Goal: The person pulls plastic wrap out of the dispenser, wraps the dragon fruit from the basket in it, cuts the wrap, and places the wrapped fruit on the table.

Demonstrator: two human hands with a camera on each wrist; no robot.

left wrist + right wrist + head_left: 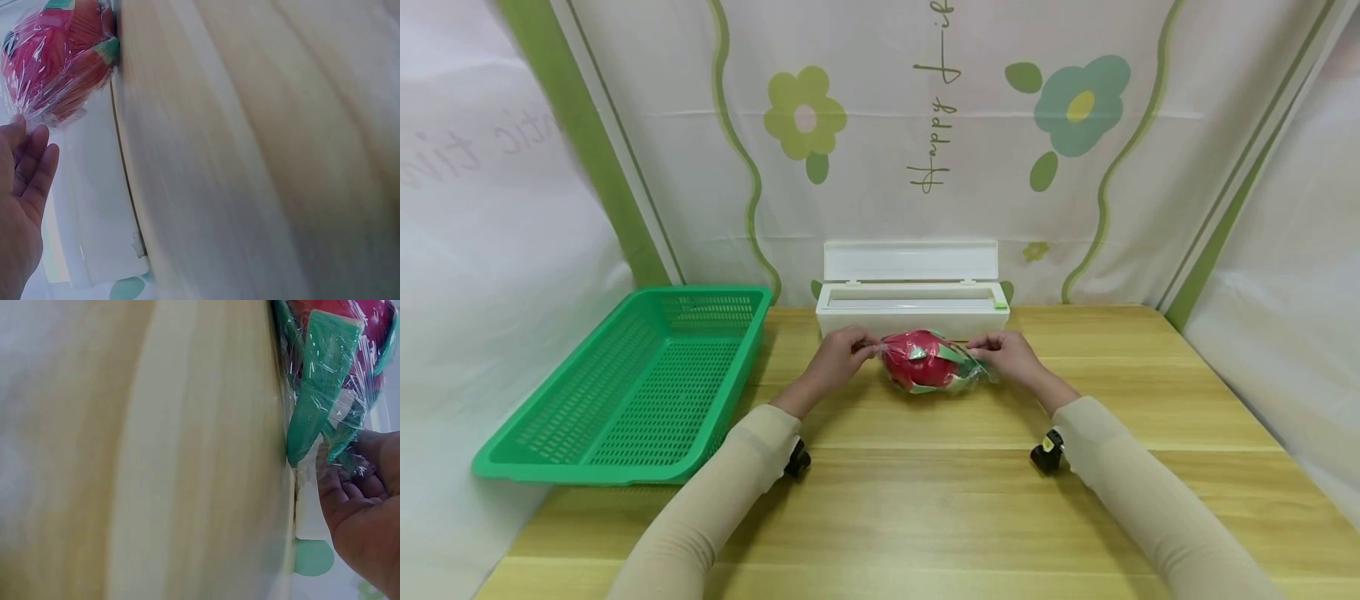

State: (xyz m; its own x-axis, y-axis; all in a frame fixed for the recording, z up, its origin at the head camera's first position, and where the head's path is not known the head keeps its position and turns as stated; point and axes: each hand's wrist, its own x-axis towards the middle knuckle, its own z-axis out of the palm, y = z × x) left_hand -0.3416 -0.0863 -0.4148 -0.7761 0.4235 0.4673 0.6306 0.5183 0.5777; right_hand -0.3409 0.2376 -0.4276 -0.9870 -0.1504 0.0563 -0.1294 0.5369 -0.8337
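Note:
A red dragon fruit [912, 362] with green scales, wrapped in clear cling film, is held just above or on the wooden table between both hands. At its left end my left hand [841, 354] pinches the gathered film [25, 103] between thumb and fingertips. My right hand [1011, 357] pinches the film at the fruit's other end, close to the long green scales [319, 381]. Right behind the fruit stands a white cling film dispenser [910, 323], its lid [910, 261] raised.
A green perforated basket [722, 417] stands at the left of the wooden table [910, 508]. Behind the dispenser hangs a flower-printed curtain [880, 200], with more pale fabric on both sides.

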